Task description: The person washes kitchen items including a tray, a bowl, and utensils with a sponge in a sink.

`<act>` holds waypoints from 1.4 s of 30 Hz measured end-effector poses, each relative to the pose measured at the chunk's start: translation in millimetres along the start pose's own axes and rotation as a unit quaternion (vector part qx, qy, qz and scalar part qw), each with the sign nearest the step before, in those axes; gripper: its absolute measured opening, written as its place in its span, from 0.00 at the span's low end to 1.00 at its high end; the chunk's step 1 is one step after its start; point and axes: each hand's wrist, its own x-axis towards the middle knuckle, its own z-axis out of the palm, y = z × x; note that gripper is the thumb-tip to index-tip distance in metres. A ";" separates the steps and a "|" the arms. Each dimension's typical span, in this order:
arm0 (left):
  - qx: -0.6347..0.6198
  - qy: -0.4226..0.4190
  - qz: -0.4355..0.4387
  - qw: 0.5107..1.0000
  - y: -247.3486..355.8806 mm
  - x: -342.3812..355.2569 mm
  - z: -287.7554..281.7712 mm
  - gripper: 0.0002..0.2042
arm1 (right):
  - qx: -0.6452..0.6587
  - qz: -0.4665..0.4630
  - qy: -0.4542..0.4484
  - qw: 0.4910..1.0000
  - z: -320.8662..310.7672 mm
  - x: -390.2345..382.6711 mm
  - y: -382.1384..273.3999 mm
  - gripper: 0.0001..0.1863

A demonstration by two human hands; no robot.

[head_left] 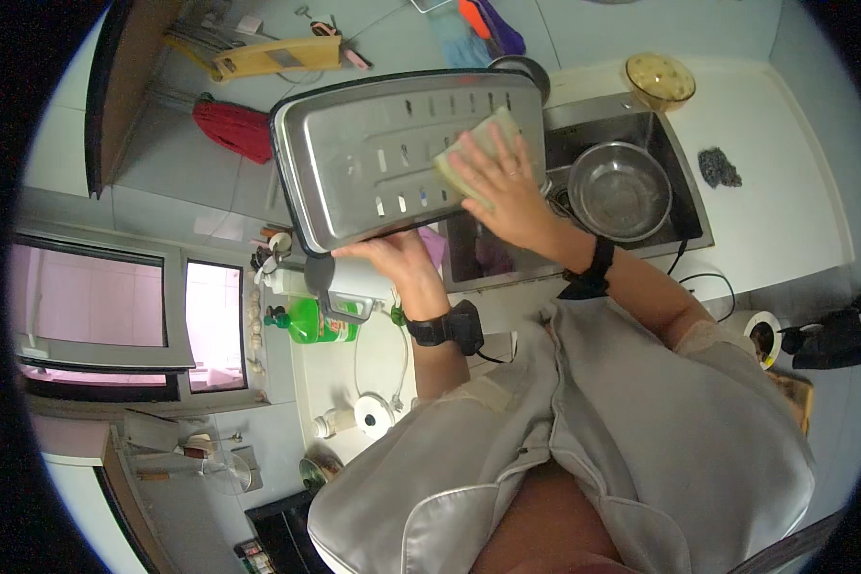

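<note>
A large metal tray [392, 153] with rows of slots fills the upper middle of the frame, tilted up above the sink [684, 206]. The left hand [397, 260] sits just below the tray's lower edge, at centre frame, fingers curled closed around that edge to hold it up. The right hand [502, 187] lies flat on the tray's face towards its right end, fingers spread and pressing a pale green sponge [469, 148] against the metal; the sponge shows above and left of the fingertips. A steel bowl [620, 189] rests in the sink, right of the tray. On the white bench [784, 172] at the upper right sit an amber glass bowl [660, 79] and a dark scouring pad [718, 167]. A green bottle [314, 323] lies left of centre, below the tray.
</note>
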 end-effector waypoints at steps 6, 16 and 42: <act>-0.006 0.041 -0.035 0.999 0.5 7.3 -1.5 0.40 | -0.087 0.071 0.083 0.990 5.7 22.0 55.8 0.30; -0.052 0.032 -0.038 0.997 0.8 33.3 -34.1 0.47 | -0.043 0.050 0.053 0.996 0.4 15.9 43.3 0.30; 0.012 0.076 -0.016 0.997 4.3 4.8 -7.1 0.22 | 0.396 0.221 0.158 0.877 -10.5 23.6 80.3 0.25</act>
